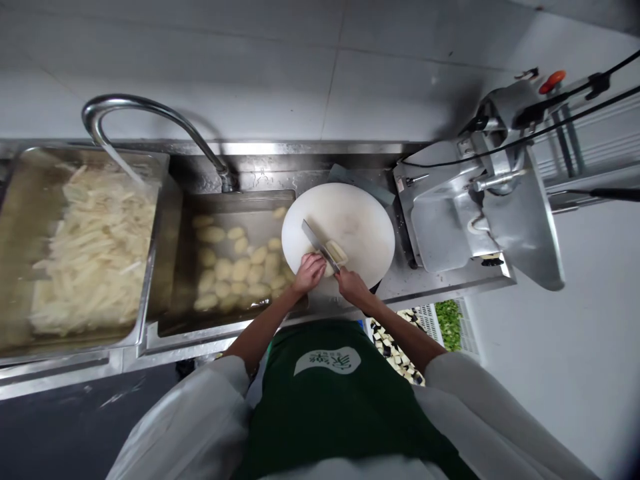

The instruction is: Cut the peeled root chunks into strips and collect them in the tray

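Observation:
On a round white cutting board lies a peeled potato with a slice cut away. My right hand grips the handle of a kitchen knife, whose blade points up and to the left across the board and stands at the potato. Closed fingers of my left hand press on the potato piece just left of the blade. Part of that piece is hidden by the fingers and the blade.
Left of the board, a sink holds peeled potatoes in water. Farther left stands a metal tub of cut potato strips under a curved faucet. A slicing machine is at right; crates of diced eggplant and chopped greens sit below.

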`<control>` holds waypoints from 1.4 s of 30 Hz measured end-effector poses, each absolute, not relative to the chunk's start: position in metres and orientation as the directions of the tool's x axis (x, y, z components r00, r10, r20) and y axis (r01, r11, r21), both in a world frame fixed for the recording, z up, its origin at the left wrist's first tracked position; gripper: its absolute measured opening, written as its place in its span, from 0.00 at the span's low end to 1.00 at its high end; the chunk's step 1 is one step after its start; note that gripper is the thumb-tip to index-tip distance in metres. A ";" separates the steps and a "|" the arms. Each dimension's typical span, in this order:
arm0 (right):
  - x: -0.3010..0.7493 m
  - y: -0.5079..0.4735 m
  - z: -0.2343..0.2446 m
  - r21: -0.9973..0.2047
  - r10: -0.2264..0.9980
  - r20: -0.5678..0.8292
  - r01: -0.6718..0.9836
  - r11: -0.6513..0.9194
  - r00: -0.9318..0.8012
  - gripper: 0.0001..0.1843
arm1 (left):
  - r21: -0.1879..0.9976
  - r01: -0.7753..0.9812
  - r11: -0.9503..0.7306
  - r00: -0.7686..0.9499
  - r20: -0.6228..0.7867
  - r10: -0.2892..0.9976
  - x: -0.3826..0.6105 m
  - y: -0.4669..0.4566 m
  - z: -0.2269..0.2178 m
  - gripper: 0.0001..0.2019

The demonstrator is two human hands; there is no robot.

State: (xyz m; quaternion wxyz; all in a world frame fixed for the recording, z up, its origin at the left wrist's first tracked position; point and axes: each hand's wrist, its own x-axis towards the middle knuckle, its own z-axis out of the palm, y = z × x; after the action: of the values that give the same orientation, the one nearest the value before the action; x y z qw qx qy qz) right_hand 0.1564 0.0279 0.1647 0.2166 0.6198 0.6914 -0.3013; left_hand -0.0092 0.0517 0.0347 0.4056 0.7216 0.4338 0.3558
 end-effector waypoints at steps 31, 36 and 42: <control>0.151 0.028 0.158 -0.175 0.739 -0.659 0.984 0.027 -0.137 0.20 | 0.598 0.466 -0.653 0.403 0.513 0.758 -0.014 0.047 0.018 0.13; 0.179 0.031 0.155 -0.217 0.772 -0.616 0.976 0.021 -0.154 0.19 | 0.636 0.472 -0.610 0.426 0.442 0.790 -0.011 0.051 0.030 0.13; 0.205 0.026 0.162 -0.109 0.780 -0.624 0.994 -0.029 -0.046 0.19 | 0.678 0.480 -0.557 0.439 0.364 0.822 0.003 0.063 0.044 0.12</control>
State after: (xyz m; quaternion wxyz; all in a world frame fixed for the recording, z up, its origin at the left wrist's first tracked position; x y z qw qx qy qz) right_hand 0.2050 0.0260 0.1622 0.1946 0.6628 0.6691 -0.2741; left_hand 0.0032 0.0635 0.0436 0.2469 0.8116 0.4009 0.3460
